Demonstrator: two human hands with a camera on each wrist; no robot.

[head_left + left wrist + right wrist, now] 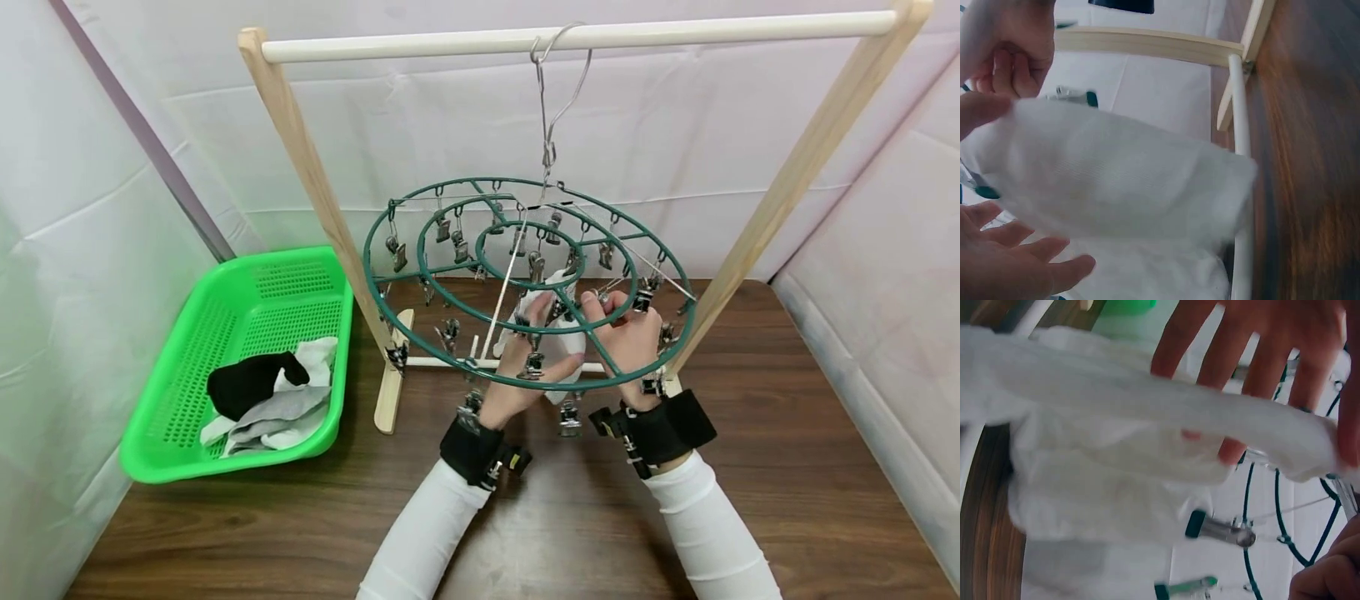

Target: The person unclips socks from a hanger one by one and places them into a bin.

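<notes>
A round green clip hanger (480,182) hangs by a wire hook from a wooden rack's white rail (675,29). Beneath it, both hands hold up a white sock (562,337). My left hand (525,350) holds it between thumb and straight, spread fingers (1260,344); the sock (1116,169) drapes over that hand (1010,269). My right hand (633,333) has its fingers curled at the sock's top corner (1010,44), apparently around a metal clip. Other clips (1222,528) dangle beside the sock (1116,437).
A green plastic basket (270,254) at the left holds black, grey and white socks (262,392). The rack's slanted wooden posts (315,183) stand on a dark wood table (787,467). White cloth walls close in on all sides.
</notes>
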